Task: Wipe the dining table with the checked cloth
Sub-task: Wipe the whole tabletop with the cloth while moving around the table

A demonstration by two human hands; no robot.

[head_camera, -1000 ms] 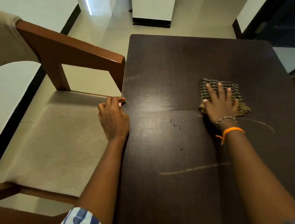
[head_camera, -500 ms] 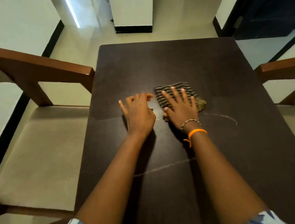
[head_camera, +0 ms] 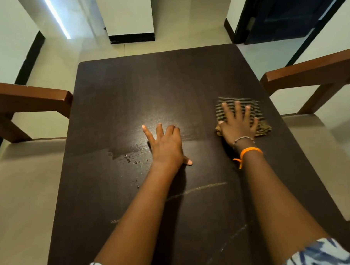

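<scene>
The dark brown dining table (head_camera: 128, 90) fills the middle of the view. A folded checked cloth (head_camera: 255, 108), olive with dark stripes, lies flat near the table's right edge. My right hand (head_camera: 238, 123) presses down on it with fingers spread. My left hand (head_camera: 166, 144) rests flat on the bare tabletop at the centre, fingers apart and holding nothing. A damp wiped band and a few water drops (head_camera: 131, 160) show just left of my left hand. Pale streaks (head_camera: 196, 189) cross the near part of the table.
A wooden chair with a beige seat (head_camera: 27, 178) stands against the table's left side, its armrest (head_camera: 28, 96) level with the tabletop. A second chair (head_camera: 319, 152) flanks the right side. Tiled floor, a white pillar (head_camera: 129, 16) and a dark doorway (head_camera: 285, 13) lie beyond.
My right hand slid the cloth from the table's centre out to the right side. My left hand came from the left table edge onto the tabletop and lies flat there.
</scene>
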